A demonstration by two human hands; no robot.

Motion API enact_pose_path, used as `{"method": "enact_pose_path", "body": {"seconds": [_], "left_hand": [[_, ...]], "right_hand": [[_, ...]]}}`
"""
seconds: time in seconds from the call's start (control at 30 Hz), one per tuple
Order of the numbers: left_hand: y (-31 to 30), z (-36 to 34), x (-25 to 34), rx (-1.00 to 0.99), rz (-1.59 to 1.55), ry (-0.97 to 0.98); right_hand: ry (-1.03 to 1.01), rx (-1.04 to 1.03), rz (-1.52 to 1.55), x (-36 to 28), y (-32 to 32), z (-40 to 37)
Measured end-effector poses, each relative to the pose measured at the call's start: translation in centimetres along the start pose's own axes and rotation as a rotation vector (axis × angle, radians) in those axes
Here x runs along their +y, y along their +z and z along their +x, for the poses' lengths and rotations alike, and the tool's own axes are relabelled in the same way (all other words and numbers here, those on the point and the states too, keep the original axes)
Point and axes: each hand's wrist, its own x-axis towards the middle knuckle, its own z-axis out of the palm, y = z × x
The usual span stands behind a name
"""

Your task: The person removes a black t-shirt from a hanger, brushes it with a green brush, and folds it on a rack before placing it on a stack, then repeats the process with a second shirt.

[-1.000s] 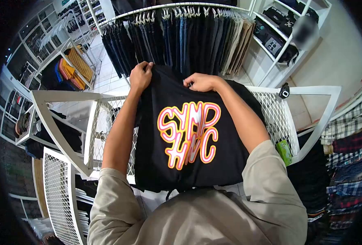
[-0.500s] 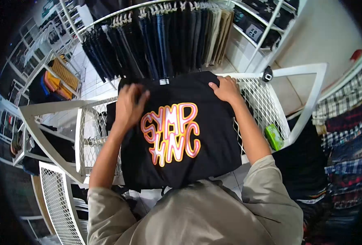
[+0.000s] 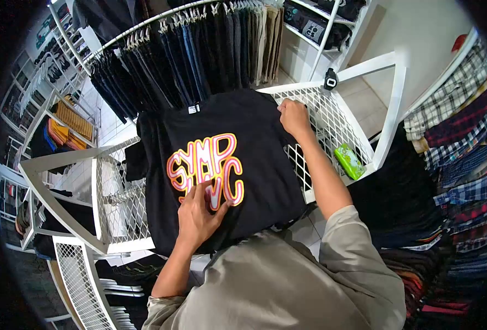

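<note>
A person's left hand [image 3: 198, 217], fingers loosely spread, is over the bright print [image 3: 205, 159] of a black shirt [image 3: 265, 143] laid out on a white mesh table [image 3: 326, 118], while the right hand [image 3: 294, 118] curls its fingers at the shirt's right edge, though whether they pinch the cloth cannot be told. Smoothing it well probably calls for light, flat-palmed strokes outward from the print, the right hand steadying that edge so the collar [image 3: 193, 109] stays square and the fabric does not bunch.
</note>
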Motion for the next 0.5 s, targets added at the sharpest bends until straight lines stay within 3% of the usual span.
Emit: {"method": "enact_pose_path", "body": {"seconds": [0.23, 0.37, 0.43, 0.5], "left_hand": [[1.2, -0.7, -0.2, 0.188, 0.045, 0.002], [1.5, -1.2, -0.6, 0.192, 0.038, -0.073], [0.7, -2.0, -1.1, 0.213, -0.076, 0.024], [0.3, -3.2, -1.3, 0.193, -0.262, -0.117]], "right_hand": [[-0.068, 0.129, 0.123, 1.8, 1.3, 2.7], [-0.114, 0.205, -0.118, -1.4, -0.6, 1.4], [-0.121, 0.159, 0.052, -3.6, -1.8, -0.3], [-0.184, 0.094, 0.263, -5.6, -4.4, -3.4]]}}
